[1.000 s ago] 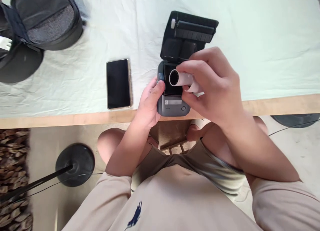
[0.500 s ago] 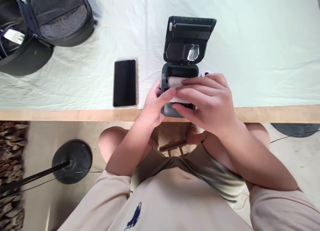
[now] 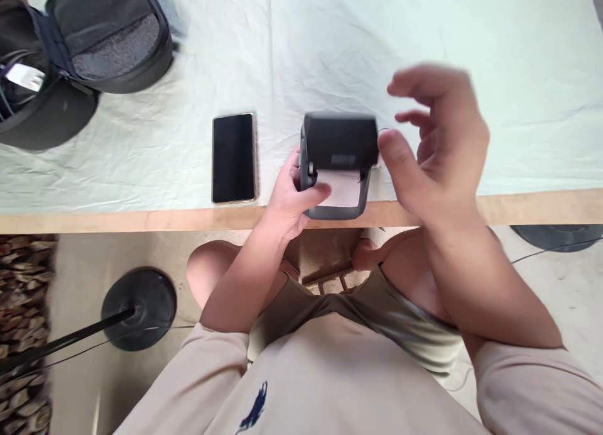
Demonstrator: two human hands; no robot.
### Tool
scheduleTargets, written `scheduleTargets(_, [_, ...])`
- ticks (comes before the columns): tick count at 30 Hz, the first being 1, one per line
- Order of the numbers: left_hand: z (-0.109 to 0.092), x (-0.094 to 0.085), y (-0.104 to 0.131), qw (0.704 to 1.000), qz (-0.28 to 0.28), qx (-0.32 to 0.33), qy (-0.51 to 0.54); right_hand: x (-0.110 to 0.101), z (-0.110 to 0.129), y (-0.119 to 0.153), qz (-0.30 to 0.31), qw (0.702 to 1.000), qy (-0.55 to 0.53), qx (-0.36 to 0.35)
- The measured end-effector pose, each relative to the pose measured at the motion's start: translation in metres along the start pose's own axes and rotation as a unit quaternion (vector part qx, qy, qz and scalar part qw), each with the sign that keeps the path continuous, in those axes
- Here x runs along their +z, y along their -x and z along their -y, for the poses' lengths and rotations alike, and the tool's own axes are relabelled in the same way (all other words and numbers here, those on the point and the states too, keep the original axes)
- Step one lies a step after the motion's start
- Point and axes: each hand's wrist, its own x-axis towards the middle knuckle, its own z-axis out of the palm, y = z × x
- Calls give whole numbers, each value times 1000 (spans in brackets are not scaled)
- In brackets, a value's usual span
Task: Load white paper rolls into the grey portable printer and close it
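A small black label printer [image 3: 339,139] sits at the table's front edge, its hinged lid tilted partway down over the body. White paper [image 3: 342,187] shows in the gap below the lid. My left hand [image 3: 294,196] grips the printer's left side, the thumb resting on the paper. To the right of the printer my right hand [image 3: 438,146] is raised, blurred, with its fingers apart and bent and nothing in them. Its thumb is close to the lid's right edge; whether they touch I cannot tell.
A smartphone [image 3: 233,158] lies left of the printer. Farther left is an open black case [image 3: 113,39] holding cables and a white plug [image 3: 24,77]. A wooden strip [image 3: 141,220] edges the cloth-covered table. On the floor stands a round black base [image 3: 141,309] with a pole.
The printer's lid has swung from upright to partway down. My right hand has left the paper and moved up and right. My left hand keeps its hold.
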Motion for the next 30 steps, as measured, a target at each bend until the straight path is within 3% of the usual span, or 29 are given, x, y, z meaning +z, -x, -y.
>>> scheduleTargets(5, [-4, 2, 6, 999, 7, -4, 34, -3, 3, 16, 61, 997, 36, 41])
scheduleTargets(11, [-7, 1, 8, 999, 22, -33, 34, 7, 11, 27, 127, 974, -110, 155])
scheduleTargets(15, [-7, -4, 5, 999, 22, -43, 8, 17, -1, 33, 155, 959, -163, 173])
scheduleTargets(18, [-6, -4, 2, 999, 24, -43, 19, 17, -7, 33, 149, 965, -148, 157])
scheduleTargets(22, [-4, -1, -1, 995, 27, -71, 71, 0, -2, 27, 143, 979, -67, 132])
scheduleTargets(26, [-5, 5, -1, 990, -30, -100, 94, -22, 6, 17, 100, 992, 48, 68])
scheduleTargets(30, [-7, 8, 1, 992, -39, -81, 94, -26, 8, 12, 163, 985, 53, -14])
